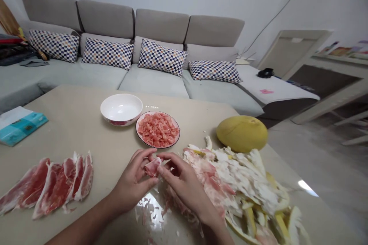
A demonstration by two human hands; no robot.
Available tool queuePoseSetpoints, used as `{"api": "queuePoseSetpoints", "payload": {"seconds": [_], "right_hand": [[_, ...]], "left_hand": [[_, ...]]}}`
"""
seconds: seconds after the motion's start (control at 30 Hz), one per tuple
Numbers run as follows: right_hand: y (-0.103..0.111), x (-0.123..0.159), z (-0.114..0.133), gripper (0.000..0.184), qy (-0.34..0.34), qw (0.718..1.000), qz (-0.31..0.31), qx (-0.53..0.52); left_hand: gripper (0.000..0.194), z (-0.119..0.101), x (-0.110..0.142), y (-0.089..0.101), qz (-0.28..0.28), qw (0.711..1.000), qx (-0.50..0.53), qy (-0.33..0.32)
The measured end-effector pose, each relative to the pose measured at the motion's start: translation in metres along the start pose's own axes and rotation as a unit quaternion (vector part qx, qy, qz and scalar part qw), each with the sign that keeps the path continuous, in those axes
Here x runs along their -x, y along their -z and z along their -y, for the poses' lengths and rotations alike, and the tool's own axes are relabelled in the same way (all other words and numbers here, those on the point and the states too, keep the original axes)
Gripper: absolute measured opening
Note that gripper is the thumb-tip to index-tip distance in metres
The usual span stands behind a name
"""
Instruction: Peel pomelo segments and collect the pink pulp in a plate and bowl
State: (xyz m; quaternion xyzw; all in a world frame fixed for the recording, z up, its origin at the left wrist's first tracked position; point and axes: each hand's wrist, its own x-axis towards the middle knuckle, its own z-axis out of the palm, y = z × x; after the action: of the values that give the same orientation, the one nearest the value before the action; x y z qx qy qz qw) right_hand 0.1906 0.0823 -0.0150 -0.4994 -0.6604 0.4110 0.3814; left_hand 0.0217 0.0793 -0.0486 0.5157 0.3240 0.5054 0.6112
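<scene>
A small piece of pink pomelo flesh point(153, 167), partly wrapped in pale membrane, is held between both hands above the table's near side. My left hand point(133, 180) is closed around its left side. My right hand point(182, 176) pinches it from the right with thumb and fingers. Just beyond the fingers lies a plate of peeled pomelo pulp point(158, 130). Several pomelo segments point(61, 180) rest in a row at the left. Beside my right hand spreads a heap of white and yellow peel point(244, 183) with pinkish membranes.
A white bowl point(121, 109) stands behind the plate, to its left. A whole yellow pomelo point(242, 133) sits at the table's right edge. A blue tissue pack point(21, 126) lies far left. Small scraps point(151, 208) dot the glossy tabletop point(112, 149). Past it is a sofa point(152, 80).
</scene>
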Motion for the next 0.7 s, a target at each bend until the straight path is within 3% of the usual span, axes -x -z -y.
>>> {"api": "queuePoseSetpoints", "payload": {"seconds": [0.2, 0.37, 0.47, 0.57, 0.7], "right_hand": [[-0.007, -0.004, -0.001, 0.021, 0.009, 0.999, -0.027, -0.036], [-0.010, -0.007, -0.003, 0.021, -0.046, 0.992, -0.048, -0.112], [-0.010, -0.006, -0.005, 0.021, -0.016, 0.991, -0.034, -0.130], [-0.010, -0.004, -0.004, 0.025, 0.022, 0.992, -0.057, -0.108], [-0.012, 0.001, 0.002, 0.016, 0.062, 0.991, -0.117, -0.029]], "left_hand": [[0.056, -0.003, -0.005, 0.002, -0.066, 0.992, -0.100, -0.032], [0.057, 0.002, -0.006, 0.005, -0.084, 0.996, -0.041, -0.006], [0.043, 0.001, -0.006, 0.007, -0.060, 0.998, -0.023, 0.016], [0.017, -0.003, -0.007, 0.008, -0.064, 0.988, -0.130, -0.055], [0.028, -0.008, -0.005, 0.010, -0.098, 0.907, -0.348, -0.216]]}}
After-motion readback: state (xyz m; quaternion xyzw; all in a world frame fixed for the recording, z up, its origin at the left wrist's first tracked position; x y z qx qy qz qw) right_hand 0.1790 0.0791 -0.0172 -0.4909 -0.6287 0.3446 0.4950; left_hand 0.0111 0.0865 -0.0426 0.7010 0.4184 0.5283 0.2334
